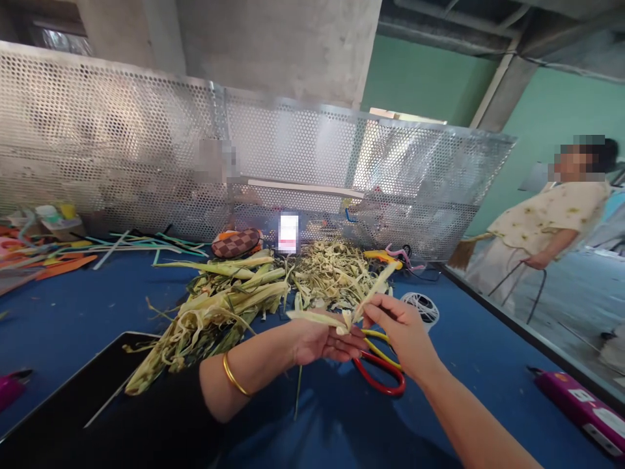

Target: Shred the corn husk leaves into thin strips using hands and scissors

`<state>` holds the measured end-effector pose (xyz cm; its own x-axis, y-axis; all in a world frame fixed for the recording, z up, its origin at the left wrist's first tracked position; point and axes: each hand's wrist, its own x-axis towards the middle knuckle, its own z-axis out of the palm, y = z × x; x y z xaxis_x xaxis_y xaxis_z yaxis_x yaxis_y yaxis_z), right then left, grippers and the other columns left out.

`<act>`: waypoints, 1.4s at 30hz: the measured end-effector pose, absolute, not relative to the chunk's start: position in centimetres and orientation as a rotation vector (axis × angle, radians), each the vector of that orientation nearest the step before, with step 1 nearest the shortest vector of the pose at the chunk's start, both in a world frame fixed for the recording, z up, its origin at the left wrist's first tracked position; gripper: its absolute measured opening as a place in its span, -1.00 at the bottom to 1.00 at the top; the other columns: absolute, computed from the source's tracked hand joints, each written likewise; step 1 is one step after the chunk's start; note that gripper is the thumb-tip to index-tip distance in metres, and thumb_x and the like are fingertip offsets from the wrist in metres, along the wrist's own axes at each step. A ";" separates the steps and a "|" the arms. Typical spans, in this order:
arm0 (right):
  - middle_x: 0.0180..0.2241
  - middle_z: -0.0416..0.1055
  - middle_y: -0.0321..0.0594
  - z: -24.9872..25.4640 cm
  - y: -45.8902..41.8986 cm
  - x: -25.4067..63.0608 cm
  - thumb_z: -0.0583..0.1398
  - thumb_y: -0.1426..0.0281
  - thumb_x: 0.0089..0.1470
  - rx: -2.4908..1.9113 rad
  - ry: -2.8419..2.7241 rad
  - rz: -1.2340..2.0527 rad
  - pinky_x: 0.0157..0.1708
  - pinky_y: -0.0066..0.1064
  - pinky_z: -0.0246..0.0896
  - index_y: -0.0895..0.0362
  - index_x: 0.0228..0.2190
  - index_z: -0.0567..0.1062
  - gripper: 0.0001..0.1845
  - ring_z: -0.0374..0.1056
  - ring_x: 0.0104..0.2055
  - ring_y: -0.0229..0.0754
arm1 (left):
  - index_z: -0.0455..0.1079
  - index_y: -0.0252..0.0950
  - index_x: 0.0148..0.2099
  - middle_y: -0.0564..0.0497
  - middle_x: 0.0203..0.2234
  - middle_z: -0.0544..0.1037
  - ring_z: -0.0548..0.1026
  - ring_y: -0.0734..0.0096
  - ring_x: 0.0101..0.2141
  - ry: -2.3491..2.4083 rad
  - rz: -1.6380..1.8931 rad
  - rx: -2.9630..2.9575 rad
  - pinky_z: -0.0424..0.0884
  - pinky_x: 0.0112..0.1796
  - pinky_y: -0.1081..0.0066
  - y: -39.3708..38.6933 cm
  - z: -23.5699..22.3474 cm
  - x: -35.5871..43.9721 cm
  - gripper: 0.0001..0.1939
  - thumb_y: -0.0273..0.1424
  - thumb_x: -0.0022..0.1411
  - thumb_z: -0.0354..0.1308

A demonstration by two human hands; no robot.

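Observation:
Between my hands is a pale corn husk strip [319, 318], bent and bunched in the middle. My left hand [322, 340], with a gold bangle on the wrist, is palm up, fingers curled around the bunched part. The fingers of my right hand [393, 322] pinch the husk where its other end points up and away. Scissors [383, 389] with one red and one yellow handle lie just under my hands; their blades are hidden. A heap of long corn husks [219, 306] lies left of my hands, and a pile of small husk scraps [332, 270] is beyond them.
A perforated metal screen [293, 150] runs along the back of the blue table [161, 293]. Around it are a lit phone [288, 233], a checkered pouch [237, 243], a white spool [420, 309], a black tray [92, 371] and a purple device [581, 407]. A person [547, 215] stands at right.

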<state>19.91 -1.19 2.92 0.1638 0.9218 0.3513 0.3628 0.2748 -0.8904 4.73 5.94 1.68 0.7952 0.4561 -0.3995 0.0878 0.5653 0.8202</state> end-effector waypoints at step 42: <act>-0.47 0.41 -0.22 0.7 -1.2 18.7 0.10 0.29 0.14 -1.426 -1.617 -0.111 -0.45 -0.40 0.22 0.10 -0.46 0.41 -0.80 0.35 -0.43 -0.18 | 0.44 -0.42 -0.37 -0.04 -0.58 0.53 0.48 0.49 -0.55 0.838 0.586 0.821 0.39 -0.46 0.52 4.0 2.1 6.0 -0.87 -0.47 0.16 0.10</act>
<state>18.69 -1.20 0.66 0.1237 0.7265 0.6759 0.8119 0.3175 -0.4898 6.02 4.02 2.08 0.5481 0.7294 -0.4094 -0.1344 0.5598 0.8176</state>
